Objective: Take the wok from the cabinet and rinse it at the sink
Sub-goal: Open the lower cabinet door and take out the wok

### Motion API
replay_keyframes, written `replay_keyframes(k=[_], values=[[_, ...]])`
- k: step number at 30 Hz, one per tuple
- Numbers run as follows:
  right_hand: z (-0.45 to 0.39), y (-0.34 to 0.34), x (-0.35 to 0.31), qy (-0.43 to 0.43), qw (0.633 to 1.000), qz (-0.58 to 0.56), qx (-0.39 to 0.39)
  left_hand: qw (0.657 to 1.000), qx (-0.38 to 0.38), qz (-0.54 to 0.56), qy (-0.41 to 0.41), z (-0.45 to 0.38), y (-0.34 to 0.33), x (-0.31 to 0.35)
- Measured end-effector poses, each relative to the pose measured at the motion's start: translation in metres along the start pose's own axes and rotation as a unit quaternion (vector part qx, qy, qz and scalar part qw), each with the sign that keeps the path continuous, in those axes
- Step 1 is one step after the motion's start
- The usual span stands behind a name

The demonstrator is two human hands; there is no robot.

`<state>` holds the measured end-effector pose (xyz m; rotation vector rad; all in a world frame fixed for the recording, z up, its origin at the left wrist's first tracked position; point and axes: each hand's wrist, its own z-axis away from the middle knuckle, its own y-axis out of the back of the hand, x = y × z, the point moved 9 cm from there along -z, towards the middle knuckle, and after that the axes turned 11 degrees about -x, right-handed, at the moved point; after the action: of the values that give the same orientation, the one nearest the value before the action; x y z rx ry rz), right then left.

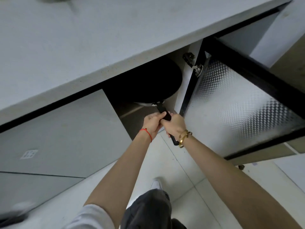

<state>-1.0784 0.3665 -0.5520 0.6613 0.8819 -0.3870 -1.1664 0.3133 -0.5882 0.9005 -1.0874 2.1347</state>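
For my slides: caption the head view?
Both hands grip the wok handle at the open cabinet door.

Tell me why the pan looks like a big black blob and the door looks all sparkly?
Head view: the round black wok sits in the shadowed cabinet under the pale grey countertop, so its inside shows no detail; the open door's silver dimpled foil lining catches light and glares; both hands, left hand and right hand, look fairly sharp on the black handle; the lower left corner is blurred; straight edges bend from the wide lens.
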Motion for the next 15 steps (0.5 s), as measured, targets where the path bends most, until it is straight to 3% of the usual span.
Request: replay_keyframes(k=[15], values=[[0.174,0.023,0.011,-0.099,0.995,0.011,0.002,0.995,-0.039,0.049,0.083,0.156,-0.081,-0.033]])
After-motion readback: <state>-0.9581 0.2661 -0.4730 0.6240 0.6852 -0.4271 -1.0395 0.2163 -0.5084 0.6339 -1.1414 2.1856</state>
